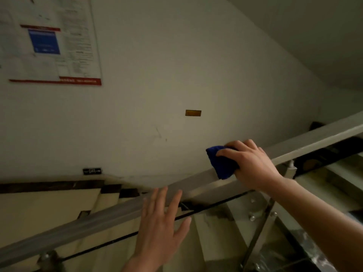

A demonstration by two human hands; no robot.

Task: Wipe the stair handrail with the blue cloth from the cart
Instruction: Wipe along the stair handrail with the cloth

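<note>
Here the right hand [253, 165] presses the blue cloth [221, 163] onto the handrail [110, 216], fingers wrapped around it to rub; the left hand [161, 228] hovers nearby, fingers spread wide.

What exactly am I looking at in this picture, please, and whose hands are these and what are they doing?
There is no machine here: a person wears a wide-angle camera on the head, so you see the scene from that person's own eyes, looking forward and down a stairwell. The right hand grips a folded blue cloth and presses it onto the grey stair handrail, which runs diagonally across the picture. The left hand is open and empty, fingers spread, near the rail lower down; whether it touches the rail I cannot tell. Behind is a pale wall with a printed notice, and steps lead down below the rail.
</note>
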